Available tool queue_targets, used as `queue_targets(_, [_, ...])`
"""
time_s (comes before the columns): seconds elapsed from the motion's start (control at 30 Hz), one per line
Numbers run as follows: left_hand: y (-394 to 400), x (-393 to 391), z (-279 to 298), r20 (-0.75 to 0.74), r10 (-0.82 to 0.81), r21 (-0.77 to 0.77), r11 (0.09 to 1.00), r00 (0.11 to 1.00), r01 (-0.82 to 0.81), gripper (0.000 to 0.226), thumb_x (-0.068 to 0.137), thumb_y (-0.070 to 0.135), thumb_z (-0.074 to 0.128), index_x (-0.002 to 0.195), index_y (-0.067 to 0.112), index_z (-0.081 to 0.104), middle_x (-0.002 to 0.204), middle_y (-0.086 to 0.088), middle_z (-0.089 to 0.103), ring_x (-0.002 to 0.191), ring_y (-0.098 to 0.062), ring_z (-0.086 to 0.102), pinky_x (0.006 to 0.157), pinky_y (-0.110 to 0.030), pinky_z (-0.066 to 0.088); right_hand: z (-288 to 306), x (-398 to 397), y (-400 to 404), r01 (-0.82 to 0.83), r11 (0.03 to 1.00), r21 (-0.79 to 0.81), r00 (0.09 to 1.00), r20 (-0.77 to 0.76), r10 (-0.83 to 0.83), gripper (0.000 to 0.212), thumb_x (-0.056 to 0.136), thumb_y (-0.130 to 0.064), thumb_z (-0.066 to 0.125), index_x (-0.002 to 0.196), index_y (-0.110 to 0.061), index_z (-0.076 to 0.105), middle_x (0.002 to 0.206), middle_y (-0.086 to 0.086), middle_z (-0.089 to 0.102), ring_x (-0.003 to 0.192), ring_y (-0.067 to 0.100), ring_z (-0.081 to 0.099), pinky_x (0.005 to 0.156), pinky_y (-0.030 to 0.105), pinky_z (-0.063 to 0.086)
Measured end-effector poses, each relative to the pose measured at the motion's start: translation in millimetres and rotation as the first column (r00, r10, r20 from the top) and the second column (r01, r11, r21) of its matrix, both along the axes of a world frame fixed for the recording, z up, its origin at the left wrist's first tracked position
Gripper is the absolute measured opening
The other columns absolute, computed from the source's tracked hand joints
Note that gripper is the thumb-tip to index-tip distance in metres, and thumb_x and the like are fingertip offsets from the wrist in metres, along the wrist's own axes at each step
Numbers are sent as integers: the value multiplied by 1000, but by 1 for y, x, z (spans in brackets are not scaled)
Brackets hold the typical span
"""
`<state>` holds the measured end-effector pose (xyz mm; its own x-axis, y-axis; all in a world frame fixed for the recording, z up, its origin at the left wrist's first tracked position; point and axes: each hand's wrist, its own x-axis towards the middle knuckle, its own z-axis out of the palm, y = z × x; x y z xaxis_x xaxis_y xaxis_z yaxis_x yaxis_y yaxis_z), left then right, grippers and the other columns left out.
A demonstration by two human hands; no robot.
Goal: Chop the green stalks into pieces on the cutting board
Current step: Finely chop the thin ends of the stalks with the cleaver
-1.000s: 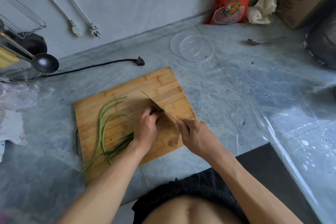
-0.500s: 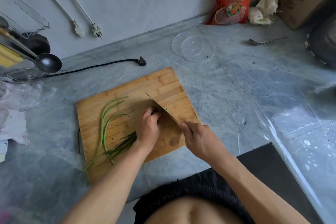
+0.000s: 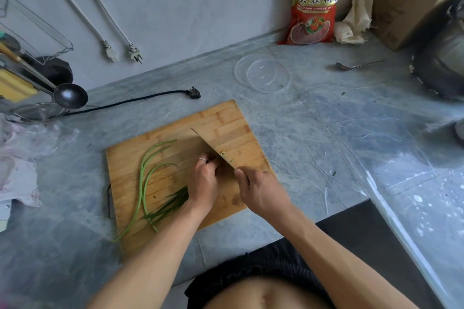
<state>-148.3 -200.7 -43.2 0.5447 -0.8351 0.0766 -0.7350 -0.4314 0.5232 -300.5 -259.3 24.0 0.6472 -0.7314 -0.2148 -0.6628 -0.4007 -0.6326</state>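
My left hand (image 3: 204,180) lies on the bamboo cutting board (image 3: 221,120), fingers curled down over a bunch of green stalks (image 3: 170,204) and pinning them to the wood; a ring shows on one finger. The leafy ends of that bunch fan out from under my palm toward the near left corner of the board. My right hand (image 3: 261,192) is wrapped around the handle of a cleaver (image 3: 209,144), the handle itself hidden inside my fist. The broad blade runs diagonally away from me toward the far middle of the board, its flat side just beside my left knuckles, and its edge appears to be down at the wood. A few small cut green pieces (image 3: 222,152) lie on the board just to the right of the blade.

Three long loose stalks (image 3: 143,178) curve along the left part of the board, apart from the bunch I hold; the longest one hangs past the near edge onto the grey marble counter (image 3: 313,138).

Beyond the board a clear plastic lid (image 3: 262,74) lies flat on the counter, and a black plug (image 3: 194,93) with its cord trails off to the left. A red bag of goji berries (image 3: 313,5) leans against the wall with a crumpled cloth (image 3: 354,17) next to it and a cardboard box (image 3: 409,0) further right. A metal spoon (image 3: 356,66) lies near the box. At the far left a steel ladle (image 3: 70,96) hangs over a wire strainer (image 3: 35,111).
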Motion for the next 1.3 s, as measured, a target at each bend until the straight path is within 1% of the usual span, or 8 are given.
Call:
queue_targets(0.2, [-1, 0, -3, -19, 33, 12, 999, 999, -33, 26, 89, 0, 62, 109, 10, 75, 105, -15, 64, 88, -33, 63, 71, -37, 54, -1, -12, -2, 17, 998, 62, 999, 31, -19, 40, 104, -42, 33, 69, -25, 44, 50, -11, 43, 48, 10, 40, 49, 22, 26])
queue_targets(0.4, [1, -1, 0, -64, 31, -29, 999, 997, -33, 17, 91, 24, 70, 107, 22, 76, 105, -4, 64, 86, -23, 63, 68, -36, 55, 6, 15, -6, 51, 992, 114, 998, 39, -55, 40, 104, -45, 27, 72, -26, 44, 56, -8, 48, 41, 7, 46, 45, 23, 30])
queue_targets(0.5, [2, -3, 1, -34, 4, -63, 998, 999, -6, 19, 92, 17, 68, 109, 19, 75, 103, -2, 62, 81, -22, 64, 65, -35, 54, 3, 18, -15, 116, 980, 163, 987, 88, -131, 44, 104, -43, 30, 66, -23, 39, 58, -3, 46, 51, 16, 42, 54, 37, 40])
queue_targets(0.6, [6, -3, 1, 16, -38, -40, 998, 999, 39, 19, 90, 8, 67, 107, 12, 75, 102, -8, 62, 75, -26, 64, 60, -26, 47, 5, 17, -22, 115, 981, 157, 988, 82, -129, 46, 104, -41, 32, 66, -17, 40, 58, -1, 45, 55, 18, 41, 55, 34, 37])
queue_targets(0.7, [6, -3, 1, 36, -31, 3, 1000, 999, 30, 19, 91, 5, 64, 107, 6, 74, 106, -14, 63, 84, -31, 65, 65, -31, 50, 12, 11, -25, 87, 982, 167, 988, 114, -107, 47, 105, -38, 33, 65, -13, 37, 57, 0, 41, 52, 16, 36, 53, 30, 31])
queue_targets(0.8, [8, -1, 1, 8, 3, -50, 999, 1000, -3, 18, 90, 5, 66, 106, 8, 76, 96, -14, 67, 81, -30, 65, 69, -33, 53, 15, 2, -19, 51, 988, 148, 990, 123, -70, 48, 104, -37, 35, 65, -11, 36, 56, 2, 39, 51, 16, 33, 50, 29, 28])
queue_targets(0.97, [9, -1, -3, -2, 25, -78, 997, 1000, -25, 16, 93, 10, 64, 103, 11, 77, 93, -12, 71, 80, -26, 66, 76, -27, 48, 14, -10, -3, 8, 995, 97, 998, 61, -14, 48, 103, -42, 35, 63, -17, 39, 54, -3, 44, 49, 15, 39, 49, 27, 31])
queue_targets(1.3, [8, -4, -3, -1, 26, -43, 999, 1000, -26, 20, 96, 12, 60, 108, 10, 76, 102, -17, 67, 86, -31, 63, 75, -36, 54, 15, -16, 2, 10, 997, 82, 1000, -8, -9, 48, 103, -45, 34, 64, -18, 41, 60, -1, 49, 54, 16, 46, 50, 30, 37])
